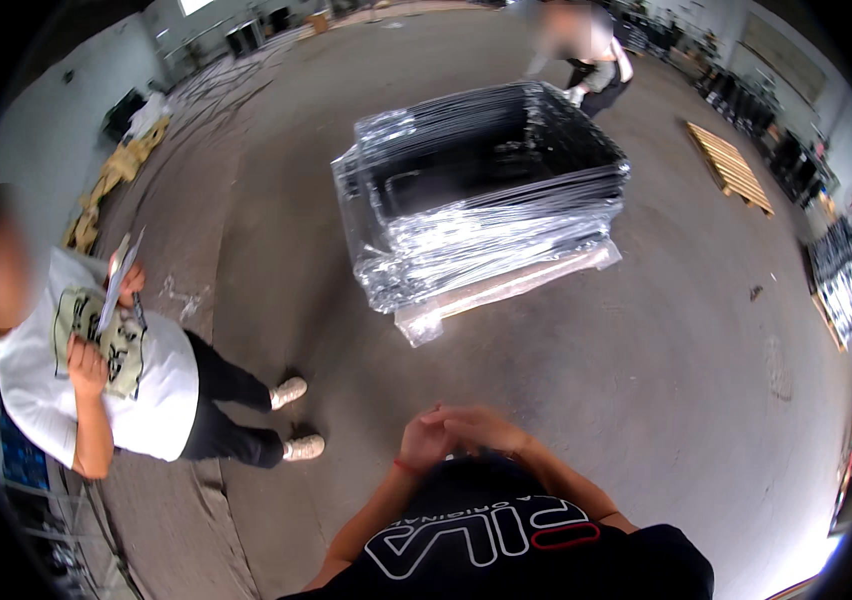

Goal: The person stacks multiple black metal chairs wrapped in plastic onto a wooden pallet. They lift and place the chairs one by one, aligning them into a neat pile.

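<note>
My left hand point(425, 441), with a red cord at its wrist, is raised in front of my dark shirt. My right hand point(486, 427) crosses over to meet it and is slightly smeared; its fingers look stretched out across the left hand. They hide most of the left fingers. I make out no object in either hand. Beyond them, apart from both, stands a large stack of black goods wrapped in clear film point(506, 225). The stack rests on a film-covered pallet point(521, 288).
A person in a white shirt point(161, 385) stands at the left holding papers point(122, 278). Another person point(601, 70) bends at the stack's far right corner. A slatted wooden pallet point(730, 168) lies at the right, with another wrapped stack point(843, 278) near the right wall.
</note>
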